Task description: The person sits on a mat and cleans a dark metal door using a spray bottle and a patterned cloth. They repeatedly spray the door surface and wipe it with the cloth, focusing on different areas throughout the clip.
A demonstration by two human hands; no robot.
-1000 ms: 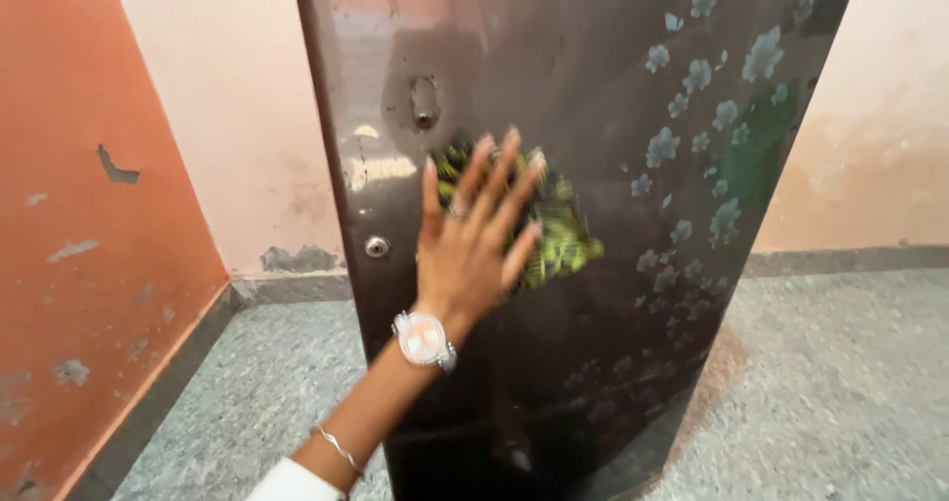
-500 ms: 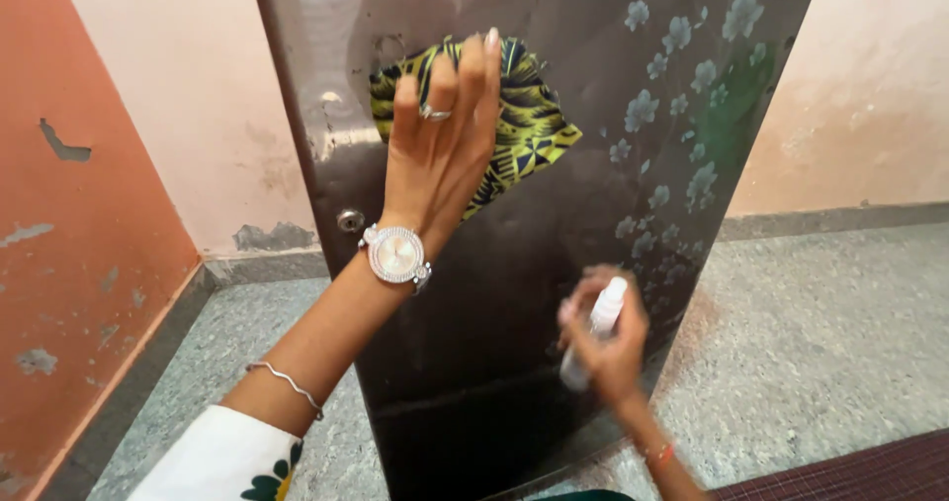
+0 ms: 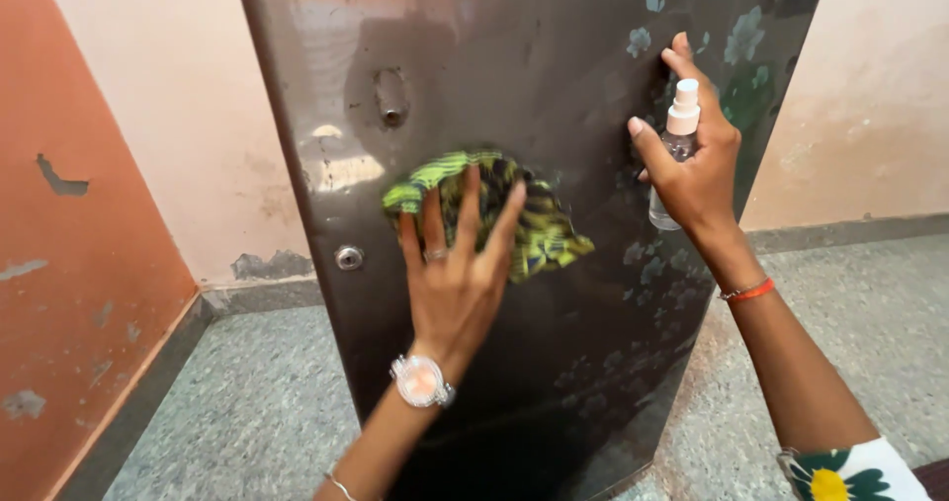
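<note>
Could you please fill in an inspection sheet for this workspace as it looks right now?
Surface: dark glossy cabinet door, upright, pale flower print on its right side, two round fittings near its left edge.
Job's things: green and black patterned cloth pressed flat on the door; small clear spray bottle with a pale cap, held up at the door.
Clutter: nothing seen.
Hands: left hand spread on the cloth, ring and wristwatch on; right hand wrapped around the spray bottle, forefinger raised over the cap.
Cables: nothing seen.
Surroundings: speckled grey stone floor; orange wall with chipped paint on the left, pale wall behind.
</note>
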